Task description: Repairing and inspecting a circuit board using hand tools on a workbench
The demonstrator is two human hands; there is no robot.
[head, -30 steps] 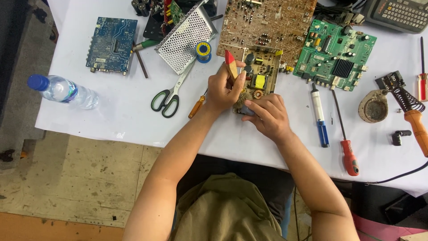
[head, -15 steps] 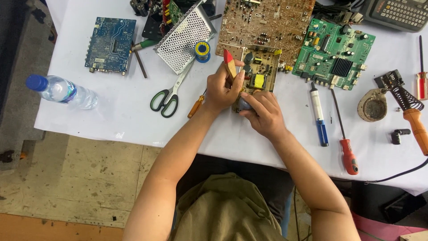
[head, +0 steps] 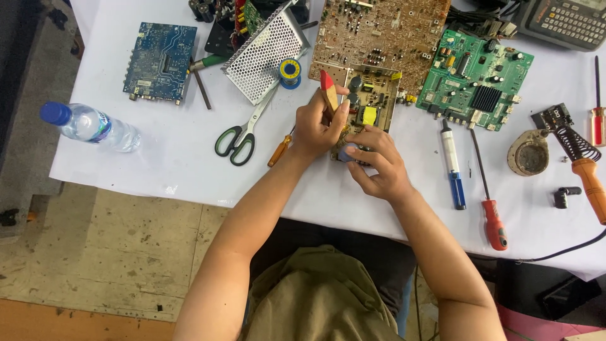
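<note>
Left hand (head: 322,123) closed around a tool with a red tip and wooden handle (head: 327,91), held upright over a small circuit board (head: 366,110) near the middle of the worktop (head: 158,164). Right hand (head: 375,161) just beside it, fingers (head: 360,155) pinched together on a small bluish part (head: 346,151) at the near end of that board, the two hands almost touching. Beyond the small board, toward the far edge, a large brown circuit board (head: 385,31); to its right a green circuit board (head: 476,76), partly overlapped by nothing but its own parts. Left of the hands: black-handled scissors (head: 240,136), an orange-handled screwdriver (head: 279,149) half hidden under the left wrist, a spool of solder (head: 290,69), a perforated metal cover (head: 265,47). Near the far left corner a blue circuit board (head: 159,60); at the left edge a plastic water bottle (head: 91,125) lying on its side. Right of the hands: a blue-and-white desoldering pump (head: 451,161), a red-handled screwdriver (head: 489,202), a roll of tape (head: 529,153), an orange-handled soldering iron (head: 584,164) toward the right edge.
</note>
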